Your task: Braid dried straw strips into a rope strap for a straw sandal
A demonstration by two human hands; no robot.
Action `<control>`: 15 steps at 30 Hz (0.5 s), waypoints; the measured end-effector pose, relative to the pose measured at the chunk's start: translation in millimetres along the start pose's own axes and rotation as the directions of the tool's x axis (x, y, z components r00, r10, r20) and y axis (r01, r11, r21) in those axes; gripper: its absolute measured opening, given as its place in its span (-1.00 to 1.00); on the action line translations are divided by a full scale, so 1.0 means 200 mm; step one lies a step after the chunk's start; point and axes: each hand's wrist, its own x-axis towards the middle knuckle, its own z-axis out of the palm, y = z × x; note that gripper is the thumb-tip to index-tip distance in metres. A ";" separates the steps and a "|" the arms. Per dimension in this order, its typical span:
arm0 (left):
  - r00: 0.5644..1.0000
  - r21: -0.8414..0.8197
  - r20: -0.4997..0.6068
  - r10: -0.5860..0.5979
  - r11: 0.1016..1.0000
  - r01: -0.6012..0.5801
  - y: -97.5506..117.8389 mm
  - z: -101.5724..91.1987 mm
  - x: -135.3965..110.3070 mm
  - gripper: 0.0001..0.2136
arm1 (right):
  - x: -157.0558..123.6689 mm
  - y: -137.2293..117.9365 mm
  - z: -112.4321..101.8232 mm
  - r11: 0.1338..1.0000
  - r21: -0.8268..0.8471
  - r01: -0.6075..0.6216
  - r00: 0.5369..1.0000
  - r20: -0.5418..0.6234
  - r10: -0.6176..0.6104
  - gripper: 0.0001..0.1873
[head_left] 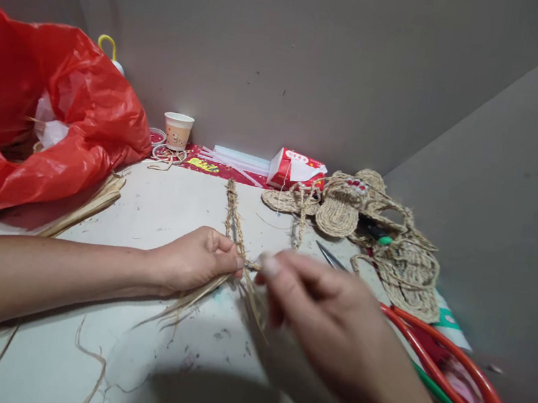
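A thin braided straw cord lies doubled on the white tabletop, its far loop pointing away from me. My left hand pinches the near end of this cord between thumb and fingers. Loose straw strands fan out below that hand toward me. My right hand, slightly blurred, is closed with thumb and fingertips together on a short straw strand that runs across from the left hand's grip. More strands hang down between the two hands.
At left bulges a red plastic bag with straw beside it. Behind stand a paper cup and a tissue pack. On the right are woven straw pieces and scissors with orange handles. Grey walls enclose the table.
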 end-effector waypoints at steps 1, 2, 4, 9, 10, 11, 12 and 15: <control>1.000 0.006 -0.002 0.002 1.000 -0.002 0.00 0.00 0.00 -0.81 | 0.03 0.03 -0.01 0.999 0.015 -0.039 0.989 -0.144 0.041 -0.61; 1.000 0.013 0.000 0.009 1.000 -0.009 -0.01 0.00 0.00 -0.81 | 0.07 0.07 -0.01 0.997 0.045 -0.069 0.980 -0.183 0.076 -0.62; 0.998 -0.004 0.040 0.057 0.998 -0.057 -0.01 0.00 0.01 -0.81 | 0.12 0.14 0.02 0.986 0.121 -0.114 0.989 -0.077 0.124 -0.62; 0.984 -0.051 0.144 0.107 0.994 -0.101 -0.04 0.00 0.03 -0.84 | 0.14 0.20 0.11 0.925 0.272 -0.264 0.938 0.297 0.180 -0.54; 0.991 -0.036 0.110 0.075 0.997 -0.072 -0.04 0.00 0.03 -0.86 | 0.14 0.21 0.11 0.931 0.267 -0.248 0.946 0.274 0.173 -0.56; 0.996 -0.026 0.078 0.053 0.998 -0.051 -0.05 0.01 0.04 -0.87 | 0.14 0.22 0.11 0.941 0.261 -0.214 0.962 0.226 0.156 -0.60; 0.997 -0.019 0.069 0.041 0.999 -0.040 -0.05 0.01 0.04 -0.87 | 0.14 0.23 0.10 0.943 0.267 -0.197 0.967 0.211 0.142 -0.62; 0.991 -0.066 0.129 0.017 0.998 -0.008 -0.06 -0.01 0.07 -0.83 | 0.18 0.31 0.09 0.914 0.328 -0.238 0.947 0.289 0.142 -0.64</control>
